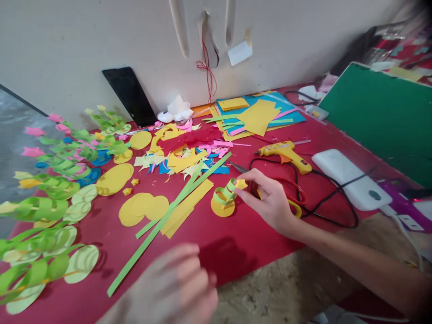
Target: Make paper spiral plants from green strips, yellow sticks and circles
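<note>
My right hand [270,198] pinches a small yellow paper star [240,184] between thumb and fingers. The star meets the top of a curled green paper strip [221,195], which stands on a round yellow paper base [222,208] on the table. My left hand [178,288] is low in front, smeared by motion, its fingers seemingly curled; whether it holds anything is hidden. Closest to it lie long green paper strips [158,227] and yellow paper strips [185,211]. Under my right hand, scissors with red and yellow handles [297,208] are partly covered.
Finished spiral paper pieces [50,207] line the left side. Yellow circles [143,209] and a scrap pile [185,153] lie mid-table. A yellow glue gun [286,155], its black cable, a white device [351,177] and a green board [381,121] are right. A phone [130,94] leans on the wall.
</note>
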### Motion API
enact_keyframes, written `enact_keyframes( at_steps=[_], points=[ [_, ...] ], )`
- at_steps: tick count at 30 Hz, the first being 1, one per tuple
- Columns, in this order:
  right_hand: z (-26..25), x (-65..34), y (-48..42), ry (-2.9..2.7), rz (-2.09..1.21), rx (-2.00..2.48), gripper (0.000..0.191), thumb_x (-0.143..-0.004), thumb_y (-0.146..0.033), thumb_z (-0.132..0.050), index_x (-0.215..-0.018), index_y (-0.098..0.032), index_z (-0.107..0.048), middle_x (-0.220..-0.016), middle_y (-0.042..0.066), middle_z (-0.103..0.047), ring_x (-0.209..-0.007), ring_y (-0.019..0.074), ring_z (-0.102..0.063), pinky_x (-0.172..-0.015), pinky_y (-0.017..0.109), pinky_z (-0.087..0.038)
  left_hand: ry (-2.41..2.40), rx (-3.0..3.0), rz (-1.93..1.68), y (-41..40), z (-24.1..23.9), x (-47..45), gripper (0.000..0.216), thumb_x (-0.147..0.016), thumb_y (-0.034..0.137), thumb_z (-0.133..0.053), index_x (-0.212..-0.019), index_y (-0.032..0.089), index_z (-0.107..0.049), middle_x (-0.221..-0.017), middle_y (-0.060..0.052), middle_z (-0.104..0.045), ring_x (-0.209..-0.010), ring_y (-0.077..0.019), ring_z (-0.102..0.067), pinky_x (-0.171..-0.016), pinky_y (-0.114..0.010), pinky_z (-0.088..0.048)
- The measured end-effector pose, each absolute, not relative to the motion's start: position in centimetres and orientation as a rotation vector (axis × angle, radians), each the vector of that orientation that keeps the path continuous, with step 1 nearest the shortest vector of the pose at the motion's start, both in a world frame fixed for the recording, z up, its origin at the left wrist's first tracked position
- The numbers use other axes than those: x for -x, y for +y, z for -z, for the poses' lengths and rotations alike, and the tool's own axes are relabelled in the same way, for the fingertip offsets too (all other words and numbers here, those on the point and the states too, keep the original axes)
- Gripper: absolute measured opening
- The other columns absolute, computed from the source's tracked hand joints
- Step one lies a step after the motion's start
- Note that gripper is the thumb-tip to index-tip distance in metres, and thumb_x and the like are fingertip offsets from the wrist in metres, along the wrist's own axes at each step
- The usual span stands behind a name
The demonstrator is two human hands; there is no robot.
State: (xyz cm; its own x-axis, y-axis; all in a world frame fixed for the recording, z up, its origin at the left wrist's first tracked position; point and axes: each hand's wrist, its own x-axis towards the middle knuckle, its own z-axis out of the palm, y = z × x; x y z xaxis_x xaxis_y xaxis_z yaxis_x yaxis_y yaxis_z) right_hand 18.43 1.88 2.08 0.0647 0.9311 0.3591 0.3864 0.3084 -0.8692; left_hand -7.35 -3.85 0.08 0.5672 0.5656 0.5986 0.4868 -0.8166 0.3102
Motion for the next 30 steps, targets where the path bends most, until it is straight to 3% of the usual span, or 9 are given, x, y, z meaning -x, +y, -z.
enact_keyframes(
  at_steps=[5,9,14,24,30],
  points=[
    [-4.1,-18.6,2.6,-1.384,-0.868,1.233,0.015,-0.075,-0.026,-0.059,-0.087,-0.017,-0.056,-0.076,0.002,-0.059,-0.067,0.0113,-0.057,-0.06,0.023,-0.048,0.786,-2.777,-1.288,3.5,-1.8,3.4,0.036,-0.062,0.022,-0.073,-0.093,0.02,-0.053,-0.079,-0.002,-0.056,-0.075,-0.0165,-0.054,-0.086,-0.043,-0.046],
    [-6.3,-18.5,3.2,-1.169,-1.16,1.089,0.014,-0.073,-0.021,-0.062,-0.085,-0.018,-0.057,-0.08,0.002,-0.061,-0.07,0.0107,-0.06,-0.064,0.022,-0.05,0.706,-2.813,-1.334,4.3,-3.4,2.2,0.039,-0.057,0.024,-0.076,-0.087,0.017,-0.052,-0.076,-0.001,-0.053,-0.074,-0.0157,-0.052,-0.09,-0.043,-0.042],
    [-8.2,-18.1,3.6,-1.151,-1.276,1.014,0.012,-0.071,-0.016,-0.063,-0.081,-0.02,-0.059,-0.074,0.0,-0.06,-0.067,0.0105,-0.06,-0.059,0.02,-0.051,0.721,-2.766,-1.294,3.8,-4.9,2.3,0.034,-0.058,0.02,-0.073,-0.085,0.018,-0.052,-0.076,-0.001,-0.052,-0.074,-0.0162,-0.05,-0.09,-0.046,-0.042],
    [-9.6,-17.8,2.9,-1.197,-1.302,1.009,0.012,-0.069,-0.015,-0.064,-0.078,-0.018,-0.057,-0.074,-0.002,-0.058,-0.065,0.0069,-0.056,-0.056,0.015,-0.049,0.738,-2.636,-1.303,3.3,-6.2,2.4,0.037,-0.056,0.021,-0.074,-0.085,0.019,-0.051,-0.076,0.0,-0.048,-0.073,-0.0155,-0.046,-0.097,-0.047,-0.035],
    [-9.7,-18.0,2.7,-1.229,-1.247,1.037,0.016,-0.068,-0.018,-0.065,-0.083,-0.02,-0.059,-0.076,-0.001,-0.057,-0.068,0.0085,-0.057,-0.057,0.016,-0.051,0.799,-2.543,-1.272,3.3,-6.7,2.6,0.038,-0.056,0.019,-0.071,-0.087,0.021,-0.051,-0.076,0.0,-0.049,-0.072,-0.0155,-0.047,-0.095,-0.047,-0.038]
  ],
)
